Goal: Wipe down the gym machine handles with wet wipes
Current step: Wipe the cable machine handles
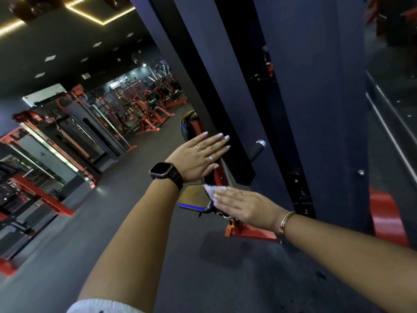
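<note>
most of the wet wipe [213, 189] is hidden under your right hand [243, 206]; only a pale, motion-blurred corner pokes out past the fingertips, so you cannot tell how it is folded, or whether it touches the seat pad [194, 197] seen just behind it. that hand is flat, fingers straight and laid over the wipe, not curled round it; the thumb is out of sight. your left hand [196, 154] is released too, palm down with fingers straight and together, grasping nothing, its fingertips in front of the dark edge of the machine column [304, 109]. the handle [259, 150], a black grip with a chrome end cap, sticks out from the column just to the right of your left fingertips, and neither hand is on it; its inner end is lost in shadow. a black watch [161, 170] sits on your left wrist and a bracelet [285, 221] on your right. below your right hand lies the red base frame [250, 232], partly covered by your wrist. across the grey floor [158, 256] to your left stand rows of red machines [144, 109], dim and hard to make out.
</note>
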Action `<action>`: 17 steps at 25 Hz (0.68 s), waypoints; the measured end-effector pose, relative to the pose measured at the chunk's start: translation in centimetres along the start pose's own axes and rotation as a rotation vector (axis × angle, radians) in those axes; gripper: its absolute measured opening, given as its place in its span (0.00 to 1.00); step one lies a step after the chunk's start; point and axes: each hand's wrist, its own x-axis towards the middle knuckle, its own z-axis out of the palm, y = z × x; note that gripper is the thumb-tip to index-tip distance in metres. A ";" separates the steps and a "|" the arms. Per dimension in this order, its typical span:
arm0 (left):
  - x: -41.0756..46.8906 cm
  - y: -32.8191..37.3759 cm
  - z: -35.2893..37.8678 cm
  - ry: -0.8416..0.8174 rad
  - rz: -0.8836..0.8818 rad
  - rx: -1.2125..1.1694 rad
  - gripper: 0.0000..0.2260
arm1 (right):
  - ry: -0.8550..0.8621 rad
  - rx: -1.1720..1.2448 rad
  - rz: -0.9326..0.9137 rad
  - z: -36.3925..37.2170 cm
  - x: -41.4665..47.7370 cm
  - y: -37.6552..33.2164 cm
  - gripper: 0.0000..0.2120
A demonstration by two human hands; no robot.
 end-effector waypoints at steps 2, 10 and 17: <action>-0.7 0.2 0.1 -0.015 -0.015 -0.022 0.24 | 0.121 0.070 0.176 -1.2 2.2 0.5 0.16; -2.3 2.5 -0.1 -0.079 -0.155 -0.112 0.25 | -0.194 0.130 0.248 2.1 -3.4 -2.3 0.25; -5.4 5.7 -0.5 -0.118 -0.292 -0.168 0.25 | -0.573 1.163 1.297 0.2 2.0 -4.6 0.10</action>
